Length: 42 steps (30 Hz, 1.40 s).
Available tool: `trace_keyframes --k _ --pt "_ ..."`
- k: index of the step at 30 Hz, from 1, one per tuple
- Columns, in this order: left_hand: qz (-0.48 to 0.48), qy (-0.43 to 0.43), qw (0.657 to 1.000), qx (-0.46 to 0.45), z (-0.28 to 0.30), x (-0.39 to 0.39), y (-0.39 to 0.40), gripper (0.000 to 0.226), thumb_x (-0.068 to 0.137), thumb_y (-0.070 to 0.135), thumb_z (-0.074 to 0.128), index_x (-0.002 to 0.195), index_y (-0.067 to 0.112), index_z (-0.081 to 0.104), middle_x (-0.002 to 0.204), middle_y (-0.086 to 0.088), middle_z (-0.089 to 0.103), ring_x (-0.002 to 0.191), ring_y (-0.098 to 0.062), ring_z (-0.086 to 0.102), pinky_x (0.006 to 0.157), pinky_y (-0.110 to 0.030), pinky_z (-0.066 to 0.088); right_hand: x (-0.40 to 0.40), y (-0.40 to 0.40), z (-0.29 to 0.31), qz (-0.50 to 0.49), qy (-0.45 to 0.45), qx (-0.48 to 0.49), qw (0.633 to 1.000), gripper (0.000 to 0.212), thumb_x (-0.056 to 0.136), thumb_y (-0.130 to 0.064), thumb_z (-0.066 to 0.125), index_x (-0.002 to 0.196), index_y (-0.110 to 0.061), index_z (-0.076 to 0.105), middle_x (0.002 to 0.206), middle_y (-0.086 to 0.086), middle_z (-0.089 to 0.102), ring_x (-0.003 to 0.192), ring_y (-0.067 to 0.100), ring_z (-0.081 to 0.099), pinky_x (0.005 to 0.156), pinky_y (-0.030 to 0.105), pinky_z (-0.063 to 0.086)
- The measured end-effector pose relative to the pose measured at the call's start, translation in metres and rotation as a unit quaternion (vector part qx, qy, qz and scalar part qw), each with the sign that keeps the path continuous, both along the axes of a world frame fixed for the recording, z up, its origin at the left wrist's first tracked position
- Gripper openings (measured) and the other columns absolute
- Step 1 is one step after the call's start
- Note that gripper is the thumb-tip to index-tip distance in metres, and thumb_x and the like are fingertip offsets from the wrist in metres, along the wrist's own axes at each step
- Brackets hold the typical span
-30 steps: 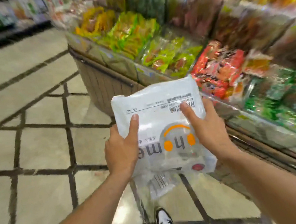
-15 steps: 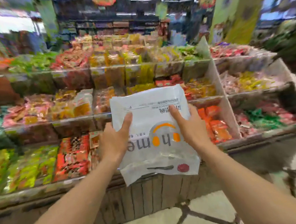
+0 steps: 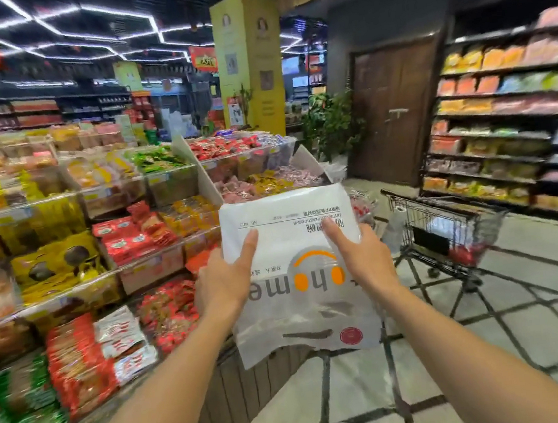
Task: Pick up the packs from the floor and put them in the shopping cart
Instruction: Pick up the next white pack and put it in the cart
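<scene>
A white plastic pack (image 3: 292, 223) with upside-down grey and orange lettering is held up in front of me at chest height. My left hand (image 3: 224, 280) grips its left edge with the thumb laid across the front. My right hand (image 3: 362, 259) grips the right edge the same way. A dark wire shopping cart (image 3: 444, 228) stands on the tiled floor to the right, beyond the pack, with a white item and something red inside.
A tiered snack display (image 3: 109, 249) with clear bins fills the left side, close to my left arm. Shelves of packaged goods (image 3: 510, 132) line the right wall. A brown door (image 3: 394, 113), a potted plant (image 3: 330, 123) and a yellow pillar (image 3: 250, 62) stand behind.
My view has risen from the floor and swung right along the display. The cart and right shelves have come into sight. Both hands keep the same hold on the pack.
</scene>
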<state>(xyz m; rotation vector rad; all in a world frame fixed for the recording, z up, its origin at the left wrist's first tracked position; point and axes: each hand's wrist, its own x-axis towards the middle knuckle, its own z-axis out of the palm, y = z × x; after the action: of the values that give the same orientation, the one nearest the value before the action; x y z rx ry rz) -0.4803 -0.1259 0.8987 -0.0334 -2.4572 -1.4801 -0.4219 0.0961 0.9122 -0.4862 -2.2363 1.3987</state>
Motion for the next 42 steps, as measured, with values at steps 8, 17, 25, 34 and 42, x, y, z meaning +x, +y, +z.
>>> trace_keyframes --k 8,17,25,34,42 --pt "-0.105 -0.001 0.994 -0.018 -0.002 -0.015 0.195 0.091 0.072 0.097 0.038 0.105 0.019 0.074 0.097 -0.003 0.068 0.09 -0.029 0.059 0.077 -0.036 0.039 0.031 0.173 -0.012 -0.106 -0.017 -0.021 0.994 0.092 0.069 -0.1 0.044 0.124 -0.029 0.064 0.111 -0.005 0.071 0.105 0.024 0.068 0.094 0.046 0.053" --pt "-0.231 -0.009 0.971 -0.066 -0.031 -0.053 0.393 0.095 0.071 0.101 0.035 0.106 0.021 0.073 0.099 -0.008 0.072 0.098 -0.036 0.066 0.088 -0.045 0.052 0.037 0.34 -0.056 -0.239 -0.028 -0.023 0.97 0.108 0.06 -0.109 0.035 0.133 -0.034 0.063 0.118 -0.008 0.073 0.111 0.022 0.067 0.097 0.048 0.053" --pt "-0.341 -0.066 0.937 -0.048 -0.056 -0.127 0.577 0.101 0.068 0.103 0.035 0.118 0.022 0.068 0.107 -0.003 0.073 0.099 -0.028 0.067 0.082 -0.042 0.053 -0.004 0.494 -0.07 -0.321 -0.049 -0.04 0.945 0.095 0.071 -0.1 0.044 0.122 -0.022 0.061 0.106 -0.004 0.068 0.1 0.025 0.067 0.081 0.043 0.053" --pt "-0.398 -0.088 0.913 -0.034 -0.074 -0.201 0.74 0.097 0.072 0.101 0.035 0.096 0.014 0.069 0.08 0.001 0.067 0.076 -0.021 0.065 0.06 -0.033 0.04 -0.062 0.638 -0.077 -0.367 -0.052 -0.037 0.928 0.078 0.084 -0.085 0.051 0.134 -0.026 0.058 0.117 -0.003 0.066 0.106 0.023 0.061 0.08 0.038 0.043" --pt "-0.399 -0.088 0.91 -0.066 -0.095 -0.258 0.887 0.094 0.068 0.104 0.033 0.104 0.026 0.071 0.089 0.002 0.074 0.082 -0.021 0.07 0.077 -0.038 0.058 -0.123 0.785 -0.11 -0.381 -0.063 -0.053 0.921 0.093 0.068 -0.102 0.044 0.128 -0.034 0.062 0.11 -0.007 0.071 0.101 0.02 0.067 0.088 0.043 0.054"
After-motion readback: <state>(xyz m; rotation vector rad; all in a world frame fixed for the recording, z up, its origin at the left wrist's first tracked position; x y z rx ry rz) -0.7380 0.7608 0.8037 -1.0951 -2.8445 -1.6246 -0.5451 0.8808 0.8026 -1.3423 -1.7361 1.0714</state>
